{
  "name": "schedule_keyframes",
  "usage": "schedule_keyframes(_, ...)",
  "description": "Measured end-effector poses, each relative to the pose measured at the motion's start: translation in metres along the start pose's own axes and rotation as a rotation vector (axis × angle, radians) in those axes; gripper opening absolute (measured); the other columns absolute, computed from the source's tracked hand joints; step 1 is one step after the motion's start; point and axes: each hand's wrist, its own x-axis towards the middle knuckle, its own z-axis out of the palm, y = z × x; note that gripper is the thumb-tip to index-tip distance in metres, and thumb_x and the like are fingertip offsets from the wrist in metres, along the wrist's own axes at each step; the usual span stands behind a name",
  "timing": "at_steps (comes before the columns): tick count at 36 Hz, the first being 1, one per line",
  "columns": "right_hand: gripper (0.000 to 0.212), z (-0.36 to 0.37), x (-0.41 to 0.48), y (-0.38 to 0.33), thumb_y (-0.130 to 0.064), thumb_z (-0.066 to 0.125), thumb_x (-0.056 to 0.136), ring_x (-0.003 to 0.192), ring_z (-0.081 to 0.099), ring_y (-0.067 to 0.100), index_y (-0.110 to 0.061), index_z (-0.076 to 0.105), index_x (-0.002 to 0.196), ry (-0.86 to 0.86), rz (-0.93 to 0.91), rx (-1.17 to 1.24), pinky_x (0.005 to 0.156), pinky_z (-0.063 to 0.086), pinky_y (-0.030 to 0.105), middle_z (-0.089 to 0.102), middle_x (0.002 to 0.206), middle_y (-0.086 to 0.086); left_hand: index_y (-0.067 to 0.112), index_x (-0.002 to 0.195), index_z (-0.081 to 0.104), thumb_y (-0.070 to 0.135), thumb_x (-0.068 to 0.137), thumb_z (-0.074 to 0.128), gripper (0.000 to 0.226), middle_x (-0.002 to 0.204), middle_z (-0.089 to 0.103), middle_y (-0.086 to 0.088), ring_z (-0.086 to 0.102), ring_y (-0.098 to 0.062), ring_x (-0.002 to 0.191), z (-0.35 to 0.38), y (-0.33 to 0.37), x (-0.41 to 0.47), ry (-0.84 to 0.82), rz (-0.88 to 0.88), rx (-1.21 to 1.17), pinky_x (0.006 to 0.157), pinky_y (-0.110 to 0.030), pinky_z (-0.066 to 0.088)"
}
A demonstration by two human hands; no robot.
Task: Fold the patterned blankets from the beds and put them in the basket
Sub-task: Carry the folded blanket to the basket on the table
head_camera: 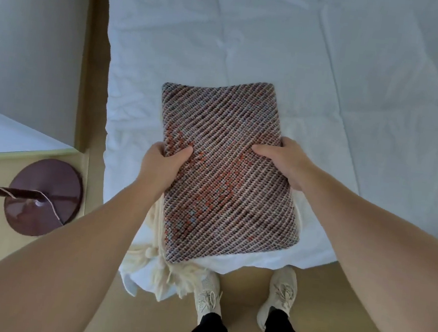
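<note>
White, creased sheeting covers the wide bed (281, 36) that fills most of what I see, its near edge right in front of me. Tan floor (333, 301) runs beside it and under my feet, and a pale grey wall (30, 35) rises at the far left, with a corner of another white surface (3, 130) below it.

Over the near part of the bed is the folded woven blanket (228, 172), a thick rectangle patterned in diagonal brown, cream, blue and orange-red lines. I cannot tell whether it rests on the sheet or is lifted just above it. Cream tasselled fringe (153, 256) hangs from beneath it, over the bed's near edge.

On the floor to my left stands a round, glossy dark-red lamp base (42, 197) with a thin stem crossing above it.

My left grip (160, 167) clamps the blanket's left edge, thumb on top and fingers hidden beneath. My right grip (286, 160) clamps the right edge, thumb pressed onto the weave.

Below, my two cream knit trainers (207, 295) stand on the floor, touching the bed's edge.
</note>
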Motion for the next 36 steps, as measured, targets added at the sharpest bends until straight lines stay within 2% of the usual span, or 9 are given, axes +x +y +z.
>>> schedule_keyframes(3, 0.043, -0.005, -0.024, -0.013, -0.026, 0.074, 0.079, 0.086, 0.066, 0.014, -0.018, 0.056, 0.117, 0.037, -0.082, -0.045, 0.076, 0.051, 0.032, 0.067, 0.101, -0.001, 0.024, 0.105, 0.047, 0.04, 0.083, 0.07, 0.035, 0.092, 0.058, 0.011, 0.061, -0.016, 0.087, -0.001, 0.019, -0.021, 0.006, 0.096, 0.083, 0.085, -0.038, 0.051)
schedule_keyframes(8, 0.041, -0.027, -0.089, -0.034, -0.029, 0.069, 0.08, 0.088, 0.062, 0.01, -0.026, 0.054, 0.117, 0.175, -0.162, -0.05, 0.081, 0.048, 0.031, 0.064, 0.101, -0.007, 0.017, 0.114, 0.051, 0.042, 0.083, 0.069, 0.043, 0.098, 0.064, 0.002, 0.063, -0.019, 0.085, -0.005, 0.061, -0.068, 0.013, 0.196, 0.128, 0.081, -0.042, 0.054)
schedule_keyframes(15, 0.044, -0.112, -0.204, -0.076, -0.03, 0.069, 0.081, 0.089, 0.064, 0.011, -0.028, 0.053, 0.121, 0.381, -0.226, 0.034, 0.079, 0.051, 0.032, 0.065, 0.105, -0.007, 0.018, 0.105, 0.05, 0.036, 0.086, 0.069, 0.032, 0.084, 0.061, 0.008, 0.06, -0.01, 0.071, 0.015, 0.167, -0.155, -0.117, 0.411, 0.131, 0.06, -0.026, 0.044)
schedule_keyframes(21, 0.036, -0.2, -0.313, -0.089, -0.028, 0.068, 0.084, 0.085, 0.063, 0.005, -0.031, 0.051, 0.116, 0.574, -0.298, 0.161, 0.064, 0.046, 0.022, 0.063, 0.099, -0.013, 0.02, 0.101, 0.051, 0.037, 0.085, 0.069, 0.03, 0.091, 0.063, 0.004, 0.062, -0.015, 0.082, 0.054, 0.259, -0.238, -0.32, 0.568, 0.134, 0.078, -0.035, 0.05)
schedule_keyframes(26, 0.037, -0.272, -0.4, -0.075, -0.028, 0.07, 0.083, 0.089, 0.061, 0.004, -0.03, 0.053, 0.117, 0.763, -0.347, 0.229, 0.074, 0.048, 0.023, 0.064, 0.103, -0.011, 0.021, 0.101, 0.051, 0.036, 0.085, 0.07, 0.029, 0.094, 0.064, 0.003, 0.064, -0.017, 0.086, 0.109, 0.317, -0.315, -0.501, 0.708, 0.135, 0.081, -0.039, 0.053)
schedule_keyframes(29, 0.034, -0.317, -0.446, -0.051, -0.03, 0.073, 0.076, 0.091, 0.067, 0.007, -0.032, 0.06, 0.107, 0.894, -0.372, 0.263, 0.084, 0.054, 0.034, 0.069, 0.101, -0.012, 0.022, 0.1, 0.051, 0.035, 0.085, 0.07, 0.027, 0.094, 0.064, 0.003, 0.064, -0.018, 0.088, 0.15, 0.343, -0.366, -0.606, 0.794, 0.146, 0.082, -0.04, 0.053)
schedule_keyframes(32, 0.026, -0.354, -0.493, -0.027, -0.027, 0.073, 0.079, 0.087, 0.063, 0.002, -0.037, 0.057, 0.096, 1.03, -0.39, 0.299, 0.072, 0.049, 0.021, 0.066, 0.096, -0.016, 0.023, 0.099, 0.052, 0.037, 0.085, 0.07, 0.026, 0.098, 0.065, 0.0, 0.065, -0.02, 0.09, 0.196, 0.362, -0.415, -0.721, 0.865, 0.159, 0.084, -0.044, 0.054)
schedule_keyframes(34, 0.029, -0.378, -0.522, -0.008, -0.026, 0.071, 0.083, 0.084, 0.059, -0.002, -0.036, 0.053, 0.102, 1.106, -0.389, 0.308, 0.067, 0.043, 0.015, 0.062, 0.096, -0.017, 0.021, 0.103, 0.052, 0.038, 0.085, 0.069, 0.03, 0.1, 0.064, 0.0, 0.064, -0.021, 0.092, 0.229, 0.371, -0.447, -0.793, 0.901, 0.178, 0.087, -0.045, 0.053)
schedule_keyframes(36, 0.035, -0.402, -0.546, 0.014, -0.03, 0.071, 0.081, 0.09, 0.062, 0.006, -0.03, 0.056, 0.113, 1.182, -0.368, 0.309, 0.078, 0.048, 0.023, 0.064, 0.103, -0.011, 0.02, 0.109, 0.05, 0.038, 0.086, 0.068, 0.035, 0.1, 0.062, 0.004, 0.063, -0.019, 0.094, 0.261, 0.377, -0.479, -0.862, 0.922, 0.196, 0.088, -0.042, 0.052)
